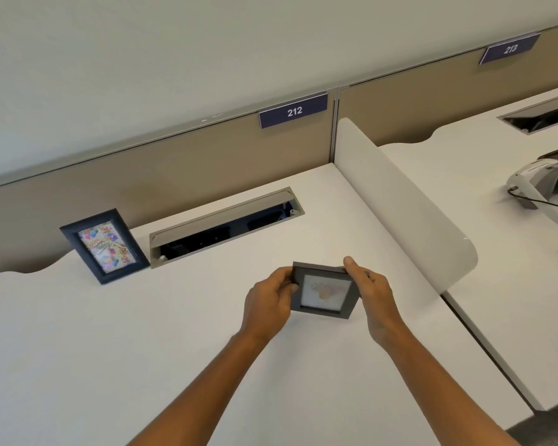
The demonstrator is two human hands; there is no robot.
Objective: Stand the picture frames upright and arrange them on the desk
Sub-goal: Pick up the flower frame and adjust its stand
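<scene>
A small grey picture frame (325, 292) with a pale picture is held above the white desk (142, 333), its face tilted up toward me. My left hand (268, 299) grips its left edge and my right hand (372, 292) grips its right edge, thumb over the top corner. A dark blue frame (104, 246) with a colourful card stands upright at the back left of the desk, leaning back near the tan partition.
An open cable tray (226, 225) is sunk into the desk behind the held frame. A white rounded divider (406, 204) bounds the desk on the right. Beyond it, the neighbouring desk carries a white headset (541, 183) with a cable. Labels 212 and 213 sit on the partition.
</scene>
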